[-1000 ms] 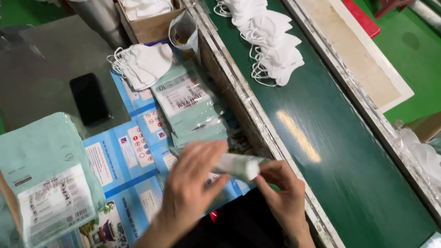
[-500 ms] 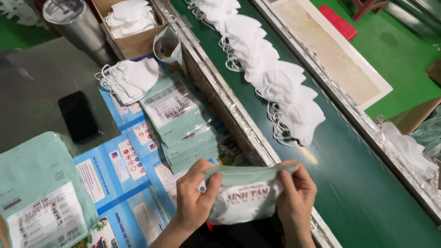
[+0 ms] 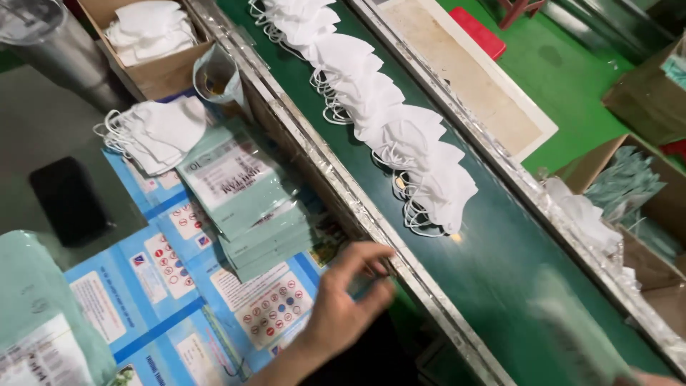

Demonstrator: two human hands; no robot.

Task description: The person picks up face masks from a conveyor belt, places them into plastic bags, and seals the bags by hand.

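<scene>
1. Where the left hand [image 3: 343,304] reaches over the near edge of the worktable, its fingers are loosely spread and hold nothing; the fingertips lie just beside the metal rail [image 3: 336,189] of the conveyor, near the stack of pale green pouches [image 3: 246,207].
2. That stack sits on blue printed sheets [image 3: 164,286], fanned slightly, its top pouch showing a white label panel; it lies between the hand and a small pile of white masks [image 3: 153,132] on the table.
3. At the bottom right corner only a sliver of the right hand [image 3: 654,377] shows; a blurred pale green pouch [image 3: 572,329] lies over the belt just beside it; whether that hand grips it cannot be told.
4. On the dark green conveyor belt [image 3: 500,257] a row of white masks [image 3: 386,121] runs in an overlapping line, well apart from the left hand.
5. Further out: a black phone [image 3: 68,200] on the grey tabletop; a cardboard box [image 3: 153,53] of masks at the far end; a steel tumbler [image 3: 50,43] beside it; a large green packet [image 3: 39,314] at the near left.
</scene>
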